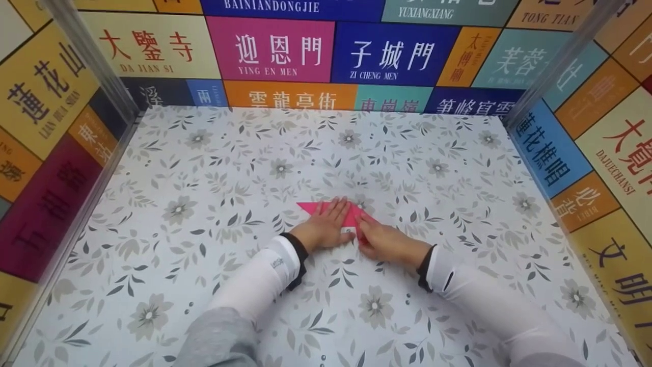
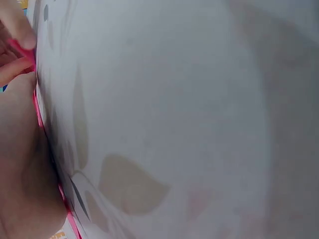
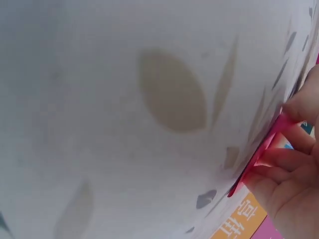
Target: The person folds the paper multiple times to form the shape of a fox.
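A folded piece of bright pink paper (image 1: 351,219) lies on the table, a pointed corner sticking out to the left. My left hand (image 1: 323,229) rests on it with the fingers straight and spread. At the paper's right side, my right hand (image 1: 384,240) pinches the edge between thumb and fingers. In the right wrist view, that pink edge (image 3: 261,148) stands slightly off the tabletop between the fingertips. A small white patch with a dark mark (image 1: 348,231) shows beside the left thumb. Much of the paper is hidden under the left hand.
The table is covered with a white cloth (image 1: 219,285) printed with grey flowers and leaves. Colourful panels (image 1: 270,51) with Chinese lettering stand along the back and both sides. Clear edge strips (image 1: 565,56) run up the corners.
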A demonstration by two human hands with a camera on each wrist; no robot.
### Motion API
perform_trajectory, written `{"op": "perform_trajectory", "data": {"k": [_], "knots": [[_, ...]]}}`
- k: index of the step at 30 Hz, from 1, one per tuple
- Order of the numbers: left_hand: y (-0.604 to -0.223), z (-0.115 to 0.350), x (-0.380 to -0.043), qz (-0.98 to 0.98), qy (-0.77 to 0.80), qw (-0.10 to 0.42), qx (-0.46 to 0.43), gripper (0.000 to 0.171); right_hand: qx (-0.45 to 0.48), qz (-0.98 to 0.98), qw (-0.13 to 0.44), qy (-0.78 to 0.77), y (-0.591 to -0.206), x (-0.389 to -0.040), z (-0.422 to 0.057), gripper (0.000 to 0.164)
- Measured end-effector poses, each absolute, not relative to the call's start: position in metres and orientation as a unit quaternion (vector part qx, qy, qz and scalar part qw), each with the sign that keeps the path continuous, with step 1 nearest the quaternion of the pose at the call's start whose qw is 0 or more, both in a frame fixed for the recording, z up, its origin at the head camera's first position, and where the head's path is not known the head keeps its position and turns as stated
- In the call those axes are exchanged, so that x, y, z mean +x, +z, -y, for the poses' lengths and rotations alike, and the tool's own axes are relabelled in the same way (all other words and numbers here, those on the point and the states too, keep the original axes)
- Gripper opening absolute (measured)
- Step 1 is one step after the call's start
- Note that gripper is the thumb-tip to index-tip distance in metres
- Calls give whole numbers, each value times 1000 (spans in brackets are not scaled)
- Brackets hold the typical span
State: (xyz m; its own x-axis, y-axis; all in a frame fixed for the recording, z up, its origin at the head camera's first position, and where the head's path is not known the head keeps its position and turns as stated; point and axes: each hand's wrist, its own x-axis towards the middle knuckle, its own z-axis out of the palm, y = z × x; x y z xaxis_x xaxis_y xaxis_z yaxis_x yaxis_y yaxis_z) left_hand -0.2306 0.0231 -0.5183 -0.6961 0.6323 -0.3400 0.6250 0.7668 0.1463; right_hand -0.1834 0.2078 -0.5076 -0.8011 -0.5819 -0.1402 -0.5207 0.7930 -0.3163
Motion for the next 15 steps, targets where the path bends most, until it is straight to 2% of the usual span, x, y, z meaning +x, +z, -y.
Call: {"op": "perform_trajectory", "data": {"k": [4, 8, 15], "knots": [[-516, -23, -230, -920, 4, 189, 344, 79, -285, -932, 162, -157, -503, -186, -212, 80], [-515, -24, -229, -920, -2, 185, 346, 79, -294, -930, 149, -161, -503, -188, -216, 66], [-514, -24, -228, -922, -4, 181, 341, 81, -307, -931, 144, -139, -506, -187, -216, 67]]}}
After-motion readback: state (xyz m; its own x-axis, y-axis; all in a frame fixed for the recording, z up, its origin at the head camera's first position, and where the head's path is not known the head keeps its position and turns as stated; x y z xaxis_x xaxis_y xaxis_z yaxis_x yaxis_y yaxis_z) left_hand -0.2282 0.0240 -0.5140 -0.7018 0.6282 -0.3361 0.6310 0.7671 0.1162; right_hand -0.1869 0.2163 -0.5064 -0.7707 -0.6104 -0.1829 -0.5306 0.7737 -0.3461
